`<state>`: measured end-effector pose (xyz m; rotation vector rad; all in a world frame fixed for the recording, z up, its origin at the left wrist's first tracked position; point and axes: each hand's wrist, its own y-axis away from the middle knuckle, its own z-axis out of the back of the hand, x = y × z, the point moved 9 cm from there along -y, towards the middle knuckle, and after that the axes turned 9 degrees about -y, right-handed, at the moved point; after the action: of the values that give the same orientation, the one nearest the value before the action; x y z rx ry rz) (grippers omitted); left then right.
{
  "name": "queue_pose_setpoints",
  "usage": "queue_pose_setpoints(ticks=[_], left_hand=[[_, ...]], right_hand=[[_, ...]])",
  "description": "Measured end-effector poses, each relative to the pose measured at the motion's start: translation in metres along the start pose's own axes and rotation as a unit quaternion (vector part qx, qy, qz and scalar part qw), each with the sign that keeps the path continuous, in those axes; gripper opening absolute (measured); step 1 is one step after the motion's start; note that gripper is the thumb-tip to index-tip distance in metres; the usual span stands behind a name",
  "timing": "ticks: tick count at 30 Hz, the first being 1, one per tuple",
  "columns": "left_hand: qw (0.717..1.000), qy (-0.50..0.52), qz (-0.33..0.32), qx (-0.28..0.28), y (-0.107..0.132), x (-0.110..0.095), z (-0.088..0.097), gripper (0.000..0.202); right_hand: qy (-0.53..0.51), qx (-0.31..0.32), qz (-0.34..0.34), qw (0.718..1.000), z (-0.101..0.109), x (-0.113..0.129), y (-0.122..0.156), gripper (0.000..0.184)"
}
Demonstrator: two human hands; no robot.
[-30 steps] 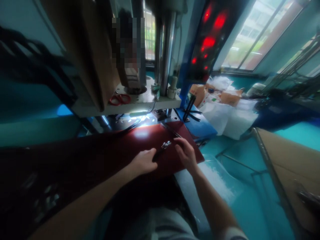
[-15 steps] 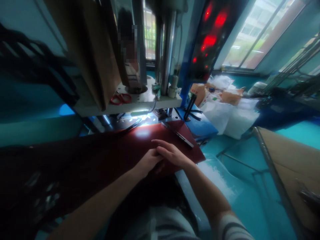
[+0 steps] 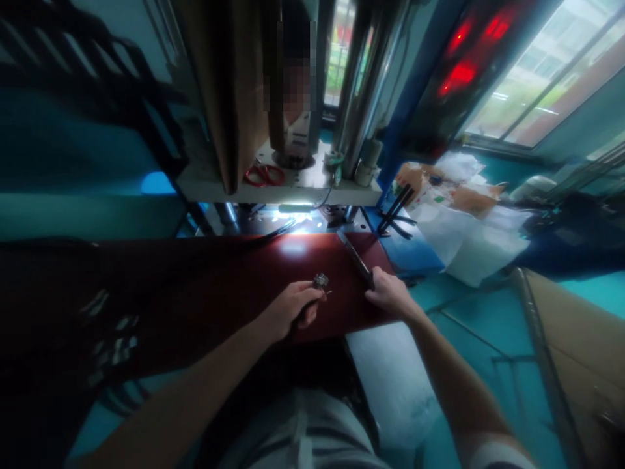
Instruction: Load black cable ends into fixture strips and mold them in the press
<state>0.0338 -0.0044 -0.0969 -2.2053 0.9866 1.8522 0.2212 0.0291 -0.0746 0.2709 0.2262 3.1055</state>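
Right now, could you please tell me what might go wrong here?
The small metal piece pokes out of the left hand and could slip onto the red tabletop. The long thin tool in the right hand points toward the machine and might knock it. The red-handled scissors lie near the machine's front edge and could be nudged off.

Over the smooth dark-red tabletop [image 3: 297, 264], the left hand [image 3: 290, 309] holds small silvery metal pieces [image 3: 321, 281], sticking out between one and two o'clock. The right hand [image 3: 390, 293] grips a long thin dark-grey bar [image 3: 358, 259], pointing to eleven o'clock.
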Motion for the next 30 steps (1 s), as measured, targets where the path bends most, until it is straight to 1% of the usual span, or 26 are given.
queue_pose_setpoints(ticks=[1, 2, 3, 4, 5, 6, 7, 8, 9, 10, 11, 12, 13, 14, 17, 23, 26, 30], left_hand=[[1.000, 0.001, -0.007, -0.001, 0.001, -0.001, 0.000, 0.019], [1.000, -0.003, -0.018, -0.006, 0.002, -0.002, 0.001, 0.019], [0.999, -0.018, -0.033, -0.016, 0.003, -0.004, 0.002, 0.020], [0.997, -0.044, -0.050, -0.031, 0.005, -0.006, 0.004, 0.020], [0.994, -0.077, -0.065, -0.048, 0.006, -0.008, 0.006, 0.020], [0.988, -0.112, -0.077, -0.067, 0.007, -0.010, 0.009, 0.019], [0.982, -0.146, -0.085, -0.084, 0.008, -0.011, 0.011, 0.019], [0.976, -0.175, -0.089, -0.098, 0.009, -0.012, 0.013, 0.019], [0.970, -0.198, -0.089, -0.109, 0.009, -0.012, 0.014, 0.020], [0.966, -0.214, -0.088, -0.117, 0.010, -0.012, 0.015, 0.021], [0.963, -0.226, -0.085, -0.122, 0.010, -0.011, 0.016, 0.021], [0.961, -0.235, -0.081, -0.123, 0.010, -0.010, 0.016, 0.022], [0.960, -0.243, -0.075, -0.121, 0.009, -0.009, 0.015, 0.023], [0.959, -0.249, -0.067, -0.118, 0.009, -0.007, 0.014, 0.023], [0.963, -0.245, -0.045, -0.102, 0.005, -0.001, 0.011, 0.025], [0.985, -0.144, -0.030, -0.095, -0.003, 0.004, 0.007, 0.027], [0.986, -0.128, -0.023, -0.099, -0.006, 0.008, 0.006, 0.028], [0.980, -0.153, -0.041, -0.121, -0.004, 0.009, 0.008, 0.024]], right_hand=[[-0.062, 0.012, -0.005, 0.998, -0.004, 0.002, -0.001, 0.013], [-0.146, 0.020, -0.013, 0.989, -0.008, 0.004, -0.001, 0.010], [-0.248, 0.028, -0.021, 0.968, -0.014, 0.006, -0.001, 0.006], [-0.357, 0.037, -0.025, 0.933, -0.022, 0.010, 0.000, 0.004], [-0.462, 0.047, -0.023, 0.885, -0.029, 0.017, 0.002, 0.005], [-0.553, 0.055, -0.017, 0.832, -0.036, 0.025, 0.005, 0.005], [-0.623, 0.059, -0.009, 0.780, -0.042, 0.035, 0.008, 0.007], [-0.675, 0.060, 0.000, 0.735, -0.046, 0.045, 0.012, 0.011], [-0.714, 0.059, 0.009, 0.697, -0.050, 0.054, 0.016, 0.016], [-0.743, 0.056, 0.017, 0.666, -0.052, 0.064, 0.019, 0.021], [-0.764, 0.053, 0.025, 0.643, -0.054, 0.072, 0.022, 0.026], [-0.775, 0.046, 0.032, 0.629, -0.055, 0.080, 0.024, 0.030], [-0.778, 0.036, 0.040, 0.626, -0.054, 0.085, 0.025, 0.033], [-0.775, 0.027, 0.049, 0.630, -0.053, 0.089, 0.026, 0.035], [-0.756, 0.012, 0.067, 0.651, -0.050, 0.093, 0.026, 0.035], [-0.741, 0.009, 0.065, 0.668, -0.049, 0.091, 0.026, 0.034], [-0.733, 0.000, 0.066, 0.677, -0.048, 0.093, 0.029, 0.035], [-0.700, -0.032, 0.068, 0.711, -0.045, 0.093, 0.032, 0.034]])
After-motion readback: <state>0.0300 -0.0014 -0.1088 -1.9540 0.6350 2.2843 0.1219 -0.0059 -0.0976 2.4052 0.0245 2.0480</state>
